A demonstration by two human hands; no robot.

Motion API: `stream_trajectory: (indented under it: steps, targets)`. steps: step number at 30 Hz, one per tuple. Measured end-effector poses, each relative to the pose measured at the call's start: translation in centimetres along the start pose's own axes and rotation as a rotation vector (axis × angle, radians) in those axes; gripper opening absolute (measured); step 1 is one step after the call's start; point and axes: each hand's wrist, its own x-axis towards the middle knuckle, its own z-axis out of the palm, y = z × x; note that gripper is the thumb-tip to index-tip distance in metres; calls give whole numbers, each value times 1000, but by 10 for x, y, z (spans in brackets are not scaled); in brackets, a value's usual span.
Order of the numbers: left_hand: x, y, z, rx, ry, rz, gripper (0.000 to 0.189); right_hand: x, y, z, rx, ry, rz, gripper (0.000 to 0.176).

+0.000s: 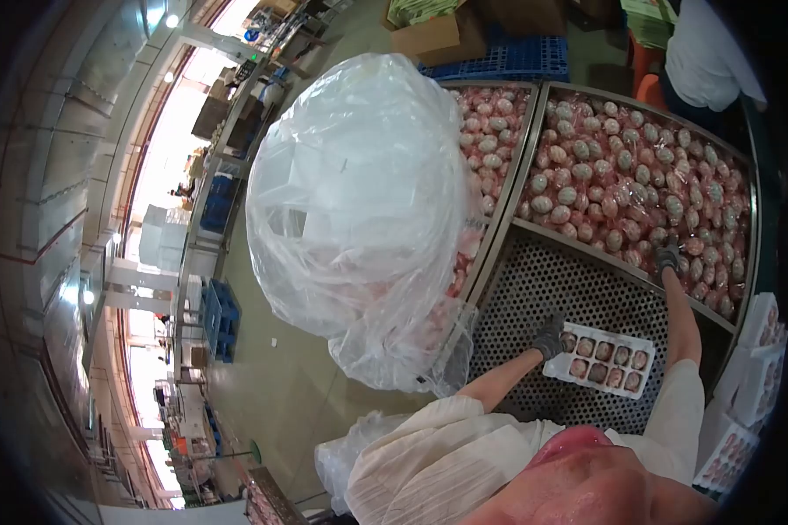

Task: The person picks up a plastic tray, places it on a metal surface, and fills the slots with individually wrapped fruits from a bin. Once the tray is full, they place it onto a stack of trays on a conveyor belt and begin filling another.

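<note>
My left hand [549, 338], in a dark grey glove, is at the left end of a white egg tray [574, 381], its fingers closed at the tray's edge. Two rows of dark, speckled eggs [597, 373] sit in the tray, which lies slightly tilted on a perforated metal surface [534, 271]. My right hand [668, 257], gloved alike, reaches over the metal rim into a bin of plastic-wrapped eggs [622, 166]. Its fingertips are among the eggs, too small and dark to show whether they grip one.
A large clear plastic bag of white trays [350, 192] bulges at my left, over another bin of eggs [490, 131]. Filled trays [757, 376] are stacked at the right. Beyond the bins are a blue pallet [508, 59], a cardboard box [438, 39] and another person in white [709, 61].
</note>
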Motion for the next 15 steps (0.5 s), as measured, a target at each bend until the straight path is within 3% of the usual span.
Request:
stream_trajectory:
  steps: [1, 3, 6, 7, 9, 11, 14, 15]
  targets:
    - [0, 0, 3, 53, 77, 38, 70, 19, 15, 12, 11, 7, 6, 58]
    - [5, -8, 14, 40, 63, 40, 72, 34, 33, 22, -212, 355, -359, 37]
    - [15, -19, 23, 6, 32, 39, 77, -84, -67, -26, -179, 215, -249, 36]
    - [16, -18, 24, 4, 20, 30, 71, -73, -62, -27, -179, 222, -233, 36]
    - [14, -11, 20, 7, -22, 24, 65, -45, -54, -25, 1230, -306, 353, 57]
    - [5, 4, 4, -59, 137, 92, 58, -58, -56, -18, -40, 246, -394, 61]
    - [11, 1, 7, 32, 163, 146, 41, -114, -80, -39, -334, 422, -359, 67]
    - [17, -12, 19, 3, 240, 182, 38, -109, -72, -40, -209, 435, -270, 64]
